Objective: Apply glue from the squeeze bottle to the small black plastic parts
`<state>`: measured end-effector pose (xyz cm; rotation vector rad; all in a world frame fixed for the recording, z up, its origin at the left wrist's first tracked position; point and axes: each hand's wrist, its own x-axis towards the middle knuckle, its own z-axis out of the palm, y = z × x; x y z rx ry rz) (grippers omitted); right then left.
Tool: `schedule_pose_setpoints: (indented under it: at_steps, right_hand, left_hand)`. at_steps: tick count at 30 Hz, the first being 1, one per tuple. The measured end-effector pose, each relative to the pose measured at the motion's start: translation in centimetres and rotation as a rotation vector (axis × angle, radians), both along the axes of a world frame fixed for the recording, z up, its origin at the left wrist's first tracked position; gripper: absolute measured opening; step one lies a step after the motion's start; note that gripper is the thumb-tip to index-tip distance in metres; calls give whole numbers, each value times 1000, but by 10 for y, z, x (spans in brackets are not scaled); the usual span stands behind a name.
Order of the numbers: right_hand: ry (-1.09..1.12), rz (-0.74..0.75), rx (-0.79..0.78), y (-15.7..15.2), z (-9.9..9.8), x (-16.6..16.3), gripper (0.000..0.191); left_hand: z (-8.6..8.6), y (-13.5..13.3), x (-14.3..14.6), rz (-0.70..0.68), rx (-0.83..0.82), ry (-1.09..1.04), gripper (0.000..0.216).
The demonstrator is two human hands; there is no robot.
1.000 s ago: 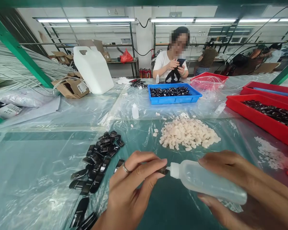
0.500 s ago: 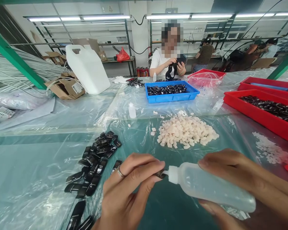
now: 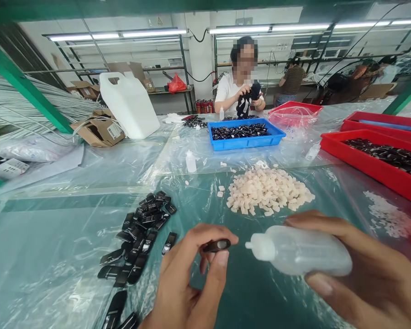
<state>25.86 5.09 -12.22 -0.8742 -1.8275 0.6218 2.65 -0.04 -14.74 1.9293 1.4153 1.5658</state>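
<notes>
Between its thumb and fingers, my left hand [image 3: 192, 278] pinches a small black oval part [image 3: 217, 245] with a pale spot on its face. My right hand [image 3: 366, 269] grips a translucent squeeze bottle [image 3: 304, 251] lying on its side, its white nozzle pointing left. A short gap separates the nozzle tip from the black part. Left of my left hand lies a loose pile of shiny black pieces [image 3: 137, 242], with one single black piece [image 3: 169, 242] apart from it. Beyond my hands sits a heap of small cream-coloured pieces [image 3: 269, 191].
A small upright bottle [image 3: 191, 161] stands near a blue tray [image 3: 248, 141] of black parts. Red trays [image 3: 373, 160] line the right side. A white jug [image 3: 130, 107] and cardboard box [image 3: 99, 130] stand back left. Across the table a person [image 3: 241, 87] handles a dark item.
The bottle has pulled back right from the black part, so its tip no longer touches it. My left hand has turned the part, showing its pale spot. The view has tilted up slightly.
</notes>
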Motion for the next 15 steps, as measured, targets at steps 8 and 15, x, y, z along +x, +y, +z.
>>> schedule_pose_setpoints:
  at_steps: [8, 15]
  right_hand:
    - [19, 27, 19, 3, 4, -7, 26]
    - [-102, 44, 151, -5, 0, -6, 35]
  left_hand:
    - [-2, 2, -3, 54, 52, 42, 22]
    - [-1, 2, -1, 10, 59, 45, 25]
